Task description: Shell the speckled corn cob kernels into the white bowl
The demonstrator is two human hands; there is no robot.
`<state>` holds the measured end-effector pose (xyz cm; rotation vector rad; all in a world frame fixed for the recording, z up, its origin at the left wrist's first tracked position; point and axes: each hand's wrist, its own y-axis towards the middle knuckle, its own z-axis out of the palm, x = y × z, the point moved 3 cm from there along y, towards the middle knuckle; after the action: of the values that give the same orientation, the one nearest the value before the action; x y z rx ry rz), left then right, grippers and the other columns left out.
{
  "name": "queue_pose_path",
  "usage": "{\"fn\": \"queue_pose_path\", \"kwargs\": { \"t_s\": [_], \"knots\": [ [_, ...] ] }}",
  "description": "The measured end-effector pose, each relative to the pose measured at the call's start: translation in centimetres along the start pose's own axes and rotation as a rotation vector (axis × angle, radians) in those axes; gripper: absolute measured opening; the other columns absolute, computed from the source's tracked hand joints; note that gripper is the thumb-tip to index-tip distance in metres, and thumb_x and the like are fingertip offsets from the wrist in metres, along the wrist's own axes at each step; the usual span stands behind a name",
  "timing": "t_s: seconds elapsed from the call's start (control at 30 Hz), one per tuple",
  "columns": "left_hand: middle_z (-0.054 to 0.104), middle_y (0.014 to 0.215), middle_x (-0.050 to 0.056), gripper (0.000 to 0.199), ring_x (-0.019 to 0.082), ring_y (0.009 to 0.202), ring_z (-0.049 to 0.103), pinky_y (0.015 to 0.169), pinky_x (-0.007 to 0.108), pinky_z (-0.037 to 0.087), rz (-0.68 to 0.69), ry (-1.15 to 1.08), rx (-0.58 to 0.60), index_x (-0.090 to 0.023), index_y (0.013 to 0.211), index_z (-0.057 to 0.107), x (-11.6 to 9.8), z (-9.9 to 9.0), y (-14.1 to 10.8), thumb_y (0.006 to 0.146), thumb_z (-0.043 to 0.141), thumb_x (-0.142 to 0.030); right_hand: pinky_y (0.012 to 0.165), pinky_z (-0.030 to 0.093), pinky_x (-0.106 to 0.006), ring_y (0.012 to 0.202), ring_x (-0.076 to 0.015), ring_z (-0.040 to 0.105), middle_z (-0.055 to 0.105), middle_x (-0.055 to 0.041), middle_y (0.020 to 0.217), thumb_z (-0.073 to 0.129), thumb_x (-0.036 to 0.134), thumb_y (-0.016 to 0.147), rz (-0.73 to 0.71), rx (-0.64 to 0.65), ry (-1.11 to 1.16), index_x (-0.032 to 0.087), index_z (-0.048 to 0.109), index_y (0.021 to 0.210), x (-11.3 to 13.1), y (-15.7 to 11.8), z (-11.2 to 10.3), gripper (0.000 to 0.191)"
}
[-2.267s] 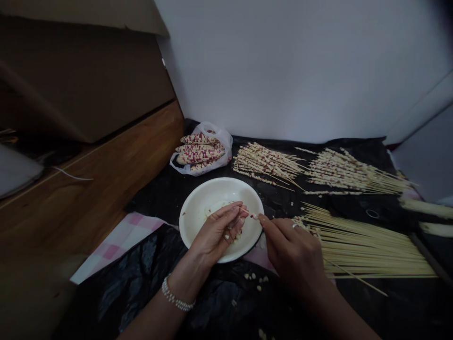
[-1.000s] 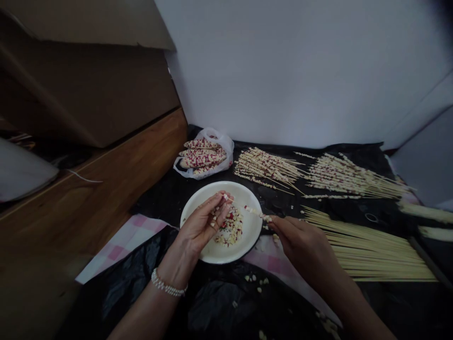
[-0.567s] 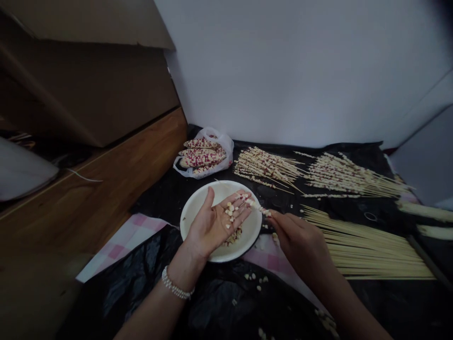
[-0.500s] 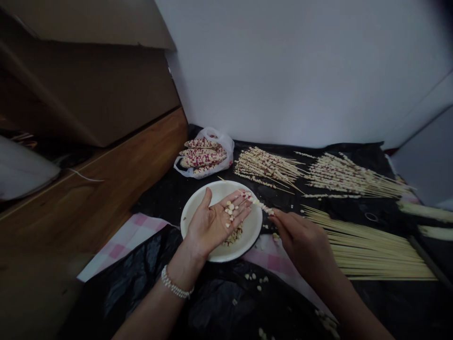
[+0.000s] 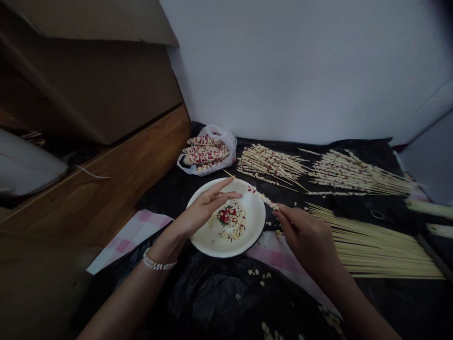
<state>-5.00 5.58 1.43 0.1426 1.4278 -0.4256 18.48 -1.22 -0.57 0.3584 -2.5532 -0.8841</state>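
A white bowl (image 5: 253, 236) with a flower pattern at its bottom holds loose corn kernels (image 5: 235, 226). Over its left side, my left hand (image 5: 208, 203) is tilted with the fingers stretched out, and no kernels show on it. At the bowl's right, my right hand (image 5: 300, 226) pinches the end of a skewer threaded with cream and red kernels (image 5: 264, 198). The skewer's tip points up and left, over the bowl's far rim. A bare stick end (image 5: 228, 174) shows near my left fingertips.
Behind the bowl, a plastic bag (image 5: 231, 144) holds several speckled corn cobs (image 5: 205, 155). Two piles of threaded skewers (image 5: 271, 163) lie further right, above a fan of bare sticks (image 5: 382, 245). Loose kernels dot the black sheet (image 5: 212, 293). A cardboard box (image 5: 106, 89) stands left.
My left hand has turned from palm up to tilted and moved left; the kernels on its palm are gone. More kernels show in the bowl. The right hand still holds the skewer.
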Motion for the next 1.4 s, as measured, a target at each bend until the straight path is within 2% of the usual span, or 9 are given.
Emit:
{"fn": "queue_pose_path", "kwargs": {
  "t_s": [0.07,0.2,0.43,0.57,0.7,0.9,1.07,1.27,1.4],
  "knots": [
    [0.075,0.121,0.011,0.062,0.024,0.122,0.064,0.103,0.033,0.044,0.029,0.064,0.011,-0.026,0.140,0.059,-0.1,-0.2,-0.2,0.082,0.074,-0.015,0.065,0.048,-0.027,0.074,-0.0171,0.072,0.079,-0.0059,0.093,0.054,0.031,0.100,0.011,0.000,0.018,0.018,0.074,0.107,-0.1,0.0,0.2,0.025],
    [0.076,0.119,0.010,0.025,0.024,0.115,0.066,0.101,0.033,0.046,0.094,0.375,-0.083,-0.021,0.107,0.079,0.5,-1.2,0.0,0.085,0.067,-0.019,0.066,0.050,-0.028,0.074,-0.0180,0.073,0.079,-0.0060,0.093,0.054,0.031,0.099,0.030,0.016,0.047,0.019,0.075,0.105,-0.2,0.0,0.5,0.025],
    [0.077,0.090,0.009,0.021,0.026,0.089,0.069,0.089,0.034,0.048,0.065,0.927,-0.150,-0.021,0.094,0.079,1.7,-4.3,1.0,0.079,0.065,-0.016,0.066,0.051,-0.029,0.075,-0.0191,0.074,0.079,-0.0062,0.092,0.054,0.033,0.099,0.036,0.041,0.064,0.018,0.075,0.103,-0.5,0.0,0.8,0.026],
    [0.075,0.088,0.011,0.007,0.026,0.089,0.067,0.085,0.032,0.048,0.056,0.918,-0.035,-0.020,0.078,0.077,2.6,-3.0,0.8,0.079,0.070,-0.023,0.066,0.050,-0.028,0.075,-0.0189,0.074,0.079,-0.0068,0.093,0.053,0.032,0.099,0.037,0.047,0.062,0.019,0.075,0.104,-0.2,0.0,0.8,0.026],
    [0.075,0.099,0.010,0.027,0.022,0.083,0.069,0.073,0.029,0.052,-0.112,0.537,0.261,-0.021,0.105,0.076,3.2,-1.0,0.9,0.089,0.061,-0.035,0.067,0.051,-0.028,0.076,-0.0187,0.074,0.079,-0.0071,0.094,0.052,0.032,0.099,0.043,0.054,0.062,0.019,0.075,0.104,-0.2,0.0,0.7,0.027],
    [0.076,0.097,0.008,0.016,0.022,0.087,0.066,0.081,0.029,0.049,0.125,0.667,-0.009,-0.021,0.092,0.080,0.8,-2.7,2.2,0.081,0.069,-0.022,0.067,0.053,-0.028,0.077,-0.0194,0.075,0.079,-0.0073,0.094,0.053,0.033,0.098,0.037,0.054,0.113,0.020,0.076,0.102,-0.6,0.0,1.2,0.026],
    [0.078,0.096,0.008,0.021,0.023,0.087,0.067,0.085,0.031,0.047,0.168,0.842,0.035,-0.022,0.095,0.081,0.8,-3.2,2.7,0.084,0.063,-0.018,0.073,0.057,-0.031,0.084,-0.0223,0.076,0.080,-0.0096,0.100,0.054,0.034,0.097,0.138,0.117,0.254,0.017,0.075,0.107,0.2,-0.6,2.6,0.029],
    [0.078,0.089,0.007,0.018,0.022,0.080,0.069,0.078,0.029,0.048,0.244,0.943,0.127,-0.022,0.089,0.081,2.2,-2.4,3.2,0.084,0.064,-0.017,0.055,0.052,-0.028,0.056,-0.0184,0.069,0.080,-0.0056,0.083,0.057,0.037,0.094,0.230,0.230,0.323,0.018,0.075,0.109,0.8,-0.9,3.5,0.030],
    [0.076,0.091,0.007,0.019,0.022,0.080,0.069,0.080,0.030,0.049,0.259,0.909,0.158,-0.022,0.098,0.079,2.8,-1.1,3.1,0.085,0.066,-0.020,0.063,0.053,-0.028,0.068,-0.0200,0.074,0.080,-0.0055,0.088,0.056,0.034,0.095,0.252,0.223,0.406,0.019,0.075,0.104,0.5,-0.7,3.5,0.026]
  ]
}}
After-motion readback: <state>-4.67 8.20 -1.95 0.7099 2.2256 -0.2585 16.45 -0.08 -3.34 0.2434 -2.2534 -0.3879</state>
